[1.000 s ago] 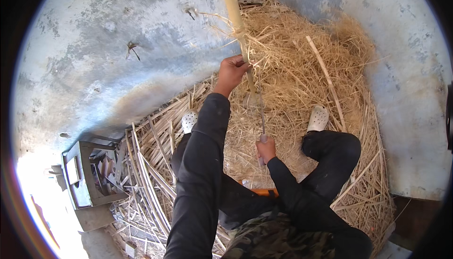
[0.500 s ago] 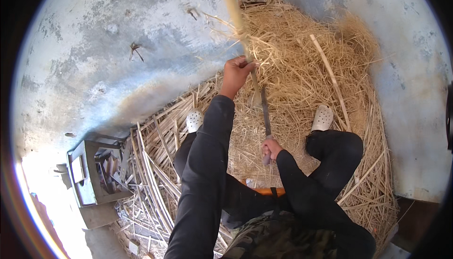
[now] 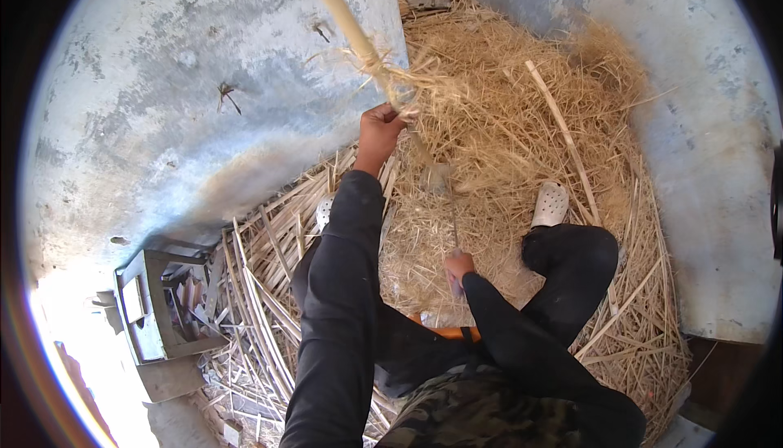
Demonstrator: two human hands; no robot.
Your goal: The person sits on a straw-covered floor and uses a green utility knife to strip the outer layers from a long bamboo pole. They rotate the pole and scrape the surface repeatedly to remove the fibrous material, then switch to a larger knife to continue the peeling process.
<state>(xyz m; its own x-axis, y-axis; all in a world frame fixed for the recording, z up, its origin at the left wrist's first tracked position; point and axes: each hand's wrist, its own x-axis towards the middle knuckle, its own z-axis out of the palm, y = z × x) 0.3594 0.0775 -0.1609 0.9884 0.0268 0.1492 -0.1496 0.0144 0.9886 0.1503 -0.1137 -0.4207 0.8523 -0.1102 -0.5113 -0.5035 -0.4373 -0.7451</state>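
My left hand (image 3: 380, 131) is closed round a long pale bamboo pole (image 3: 341, 17) that slants away to the upper left. Curled shavings (image 3: 405, 89) cling to the pole just beyond my fingers. The pole's near end runs down past the hand toward the shavings-covered ground, where it is hard to make out. Lower and to the right, my right hand (image 3: 459, 265) grips the handle of a long knife (image 3: 454, 218). Its thin blade points away from me, seen nearly edge-on, close to the pole's lower end.
A big heap of bamboo shavings (image 3: 522, 97) fills the corner between two worn walls. Split bamboo strips (image 3: 261, 293) lie at left, beside a wooden frame (image 3: 171, 305). One loose strip (image 3: 563, 130) rests on the heap. A pale clog (image 3: 550, 205) is on my right foot.
My left hand and the pole have shifted left, and the pole leans more to the left. The knife has turned from showing its flat side to nearly edge-on; my right hand is slightly lower.
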